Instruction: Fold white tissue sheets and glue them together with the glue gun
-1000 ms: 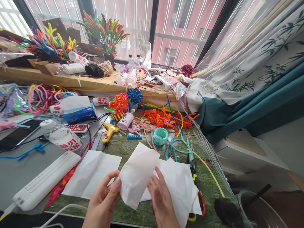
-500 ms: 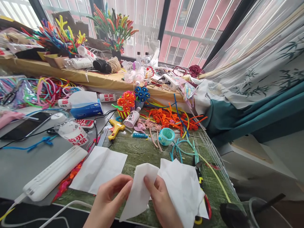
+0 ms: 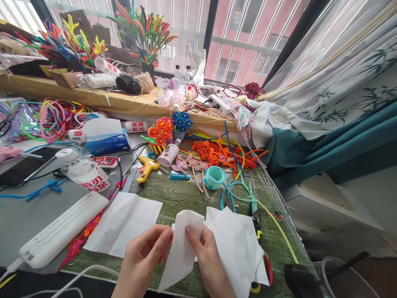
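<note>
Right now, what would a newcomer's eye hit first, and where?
Front centre, the right hand holds a bent white sheet, with the left hand close at its left edge. Next, the orange heap at the far side of the green table, just beyond a turquoise ring. Then the tall colourful bouquet up by the window.

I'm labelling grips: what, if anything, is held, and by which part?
The right hand holds a white sheet by its upper right part, thumb in front. Whether the left hand grips it cannot be told.
</note>
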### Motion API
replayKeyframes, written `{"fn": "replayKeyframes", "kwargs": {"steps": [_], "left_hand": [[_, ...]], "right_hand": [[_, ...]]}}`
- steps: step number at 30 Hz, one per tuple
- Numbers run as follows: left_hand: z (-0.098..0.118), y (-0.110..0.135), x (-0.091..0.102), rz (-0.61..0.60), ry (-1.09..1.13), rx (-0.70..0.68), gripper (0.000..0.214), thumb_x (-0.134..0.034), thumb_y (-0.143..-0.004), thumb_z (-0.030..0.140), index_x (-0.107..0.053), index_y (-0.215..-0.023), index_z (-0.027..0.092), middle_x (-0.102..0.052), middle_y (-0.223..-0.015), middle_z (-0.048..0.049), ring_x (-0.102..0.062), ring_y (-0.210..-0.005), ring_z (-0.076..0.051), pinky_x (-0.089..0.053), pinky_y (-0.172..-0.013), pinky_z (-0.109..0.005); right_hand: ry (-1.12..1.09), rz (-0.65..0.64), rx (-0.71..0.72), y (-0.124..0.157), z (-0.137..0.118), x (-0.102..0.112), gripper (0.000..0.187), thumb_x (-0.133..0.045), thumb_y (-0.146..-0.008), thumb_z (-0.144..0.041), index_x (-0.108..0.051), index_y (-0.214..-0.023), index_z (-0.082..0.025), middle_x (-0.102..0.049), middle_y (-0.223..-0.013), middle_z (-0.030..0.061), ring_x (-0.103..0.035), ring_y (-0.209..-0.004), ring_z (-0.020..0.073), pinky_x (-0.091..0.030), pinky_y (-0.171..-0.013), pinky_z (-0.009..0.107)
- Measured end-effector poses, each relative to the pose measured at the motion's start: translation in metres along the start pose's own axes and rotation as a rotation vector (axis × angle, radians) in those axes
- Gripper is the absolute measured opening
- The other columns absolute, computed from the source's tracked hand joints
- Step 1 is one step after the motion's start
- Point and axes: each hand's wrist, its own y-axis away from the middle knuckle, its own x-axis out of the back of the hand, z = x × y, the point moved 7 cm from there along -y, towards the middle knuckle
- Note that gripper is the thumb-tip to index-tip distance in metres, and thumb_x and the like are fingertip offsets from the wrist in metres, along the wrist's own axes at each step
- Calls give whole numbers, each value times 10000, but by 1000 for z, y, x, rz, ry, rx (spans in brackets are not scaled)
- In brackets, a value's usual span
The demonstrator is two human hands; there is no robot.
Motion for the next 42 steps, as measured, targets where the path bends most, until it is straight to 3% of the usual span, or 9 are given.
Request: {"fn": "replayKeyframes", "kwargs": {"steps": [6, 10, 21, 25, 27, 30, 33, 38, 42], "left_hand": [[-2, 3, -6, 16, 31, 73, 392, -789, -644, 572, -719, -727, 195, -638, -649, 9, -496, -594, -106, -399, -516, -182], [-3, 2, -1, 42, -32, 31, 369, -805, -619, 565, -730, -713, 217, -668, -677, 6, -549, -608, -122, -449, -540, -188], [-2, -3, 4, -141, -363, -240, 239, -663, -817, 459, -760, -804, 241, -727, -757, -31, -660, -677, -173, -522, -607, -212], [-6, -1, 6, -107, -418, -227, 251, -649, -826, 473, -745, -793, 244, -722, -729, -16, -666, -664, -168, -524, -611, -204], [-9, 1, 9, -58, -441, -236, 245, -661, -814, 479, -754, -835, 253, -731, -730, -8, -667, -636, -164, -530, -615, -205], [-11, 4, 10, -15, -448, -263, 232, -692, -785, 480, -767, -845, 269, -755, -741, -3, -681, -626, -167, -534, -623, -204], [-15, 5, 6, -61, -426, -238, 250, -677, -795, 494, -764, -849, 266, -768, -771, -9, -700, -661, -179, -535, -636, -206], [-19, -1, 28, 34, -445, -145, 332, -596, -819, 571, -667, -836, 247, -721, -724, 4, -687, -684, -186, -511, -620, -214], [-17, -15, 51, 166, -885, -58, 300, -398, -926, 480, -584, -882, 249, -674, -641, 13, -621, -575, -180, -421, -580, -249]], "right_hand": [[-26, 8, 5, 1, -2, 4, 547, -724, -748, -662, -716, -921, -144, -681, -797, 37, -578, -717, 169, -465, -639, 244], [-3, 9, 24, 1, -3, 7, 507, -715, -771, -642, -704, -898, -152, -669, -780, 23, -574, -712, 165, -458, -643, 245], [107, 2, 57, -2, 3, 8, 516, -645, -819, -658, -670, -977, -168, -672, -865, 47, -608, -831, 220, -485, -729, 295], [234, 334, 264, 14, -6, 16, 652, -758, -762, -565, -527, -1266, -222, -642, -1180, 101, -585, -1048, 274, -443, -959, 386], [224, 411, 358, 28, -9, 9, 702, -794, -723, -555, -510, -1284, -242, -616, -1242, 110, -570, -1082, 286, -414, -1002, 399], [74, 223, 309, 33, 2, -15, 687, -779, -704, -608, -548, -1241, -250, -681, -1103, 86, -633, -983, 278, -481, -900, 369], [-17, 128, 193, 27, 15, -22, 479, -708, -783, -602, -635, -1071, -227, -717, -923, 53, -664, -846, 233, -508, -754, 301], [73, 194, 146, 7, 25, 5, 440, -651, -828, -612, -662, -755, -178, -618, -666, 7, -540, -620, 154, -433, -573, 234], [138, 331, 151, 0, 25, 40, 496, -722, -732, -658, -622, -666, -176, -542, -609, -16, -485, -597, 144, -420, -550, 232]]}}
